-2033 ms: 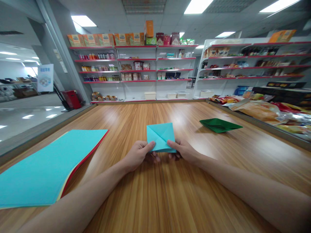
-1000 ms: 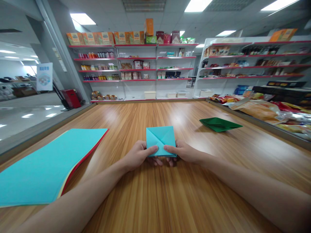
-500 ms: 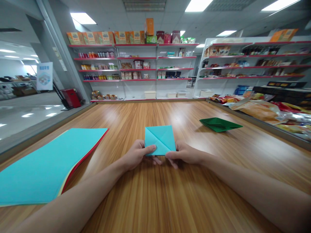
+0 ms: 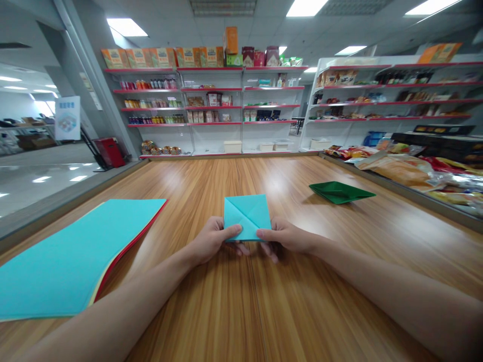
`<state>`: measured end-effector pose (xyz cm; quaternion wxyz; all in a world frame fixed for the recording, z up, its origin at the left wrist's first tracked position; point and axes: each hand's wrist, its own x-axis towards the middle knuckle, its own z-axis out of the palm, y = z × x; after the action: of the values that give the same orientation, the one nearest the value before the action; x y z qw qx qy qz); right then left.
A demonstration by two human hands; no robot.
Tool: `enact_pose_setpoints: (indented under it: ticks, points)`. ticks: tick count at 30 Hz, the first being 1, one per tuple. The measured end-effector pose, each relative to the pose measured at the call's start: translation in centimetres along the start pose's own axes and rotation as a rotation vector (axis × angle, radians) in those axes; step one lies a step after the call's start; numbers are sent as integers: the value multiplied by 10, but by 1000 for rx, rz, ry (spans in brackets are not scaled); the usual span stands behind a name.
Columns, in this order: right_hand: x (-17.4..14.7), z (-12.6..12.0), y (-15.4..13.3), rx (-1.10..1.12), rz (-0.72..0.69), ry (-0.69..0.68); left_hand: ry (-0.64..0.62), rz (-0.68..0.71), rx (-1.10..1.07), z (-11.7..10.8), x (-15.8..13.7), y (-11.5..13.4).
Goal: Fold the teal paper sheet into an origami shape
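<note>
A folded square of light blue paper (image 4: 249,208) is held between my two hands, just above the middle of the table. Diagonal creases cross its upper face. My left hand (image 4: 215,239) grips its near left corner, thumb on top and fingers underneath. At the near right corner, my right hand (image 4: 283,235) pinches it the same way, its thumb lying flat on the paper. The fingers below are partly hidden by the sheet.
On the wooden table (image 4: 204,311), a stack of coloured paper sheets (image 4: 75,256), light blue on top, lies at left. A folded green paper boat (image 4: 339,192) rests at right. Packaged snacks (image 4: 411,171) lie beyond the right edge; stocked shelves (image 4: 211,108) stand behind.
My right thumb has moved slightly up and inward on the near edge of the blue paper. The view has shifted a little; all else looks the same.
</note>
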<state>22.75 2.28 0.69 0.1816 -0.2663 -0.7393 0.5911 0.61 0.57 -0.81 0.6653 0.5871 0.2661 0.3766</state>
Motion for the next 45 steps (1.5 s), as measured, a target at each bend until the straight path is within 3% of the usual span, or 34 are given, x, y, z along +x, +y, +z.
enact_pose_setpoints:
  ticks: [8, 15, 21, 40, 45]
  points:
    - [-1, -3, 1, 39, 17, -31, 13, -34, -35, 0, 2, -2]
    - [-2, -4, 4, 114, -26, -31, 65, 16, -34, 4, 1, 1]
    - [-2, -2, 0, 19, -21, -40, 44, 5, -20, 3, 2, 0]
    - [-2, -5, 5, 36, -21, 13, -38, -34, -124, -4, 5, -4]
    - [-2, -5, 11, 95, -79, 37, 92, 24, -211, -1, 9, -4]
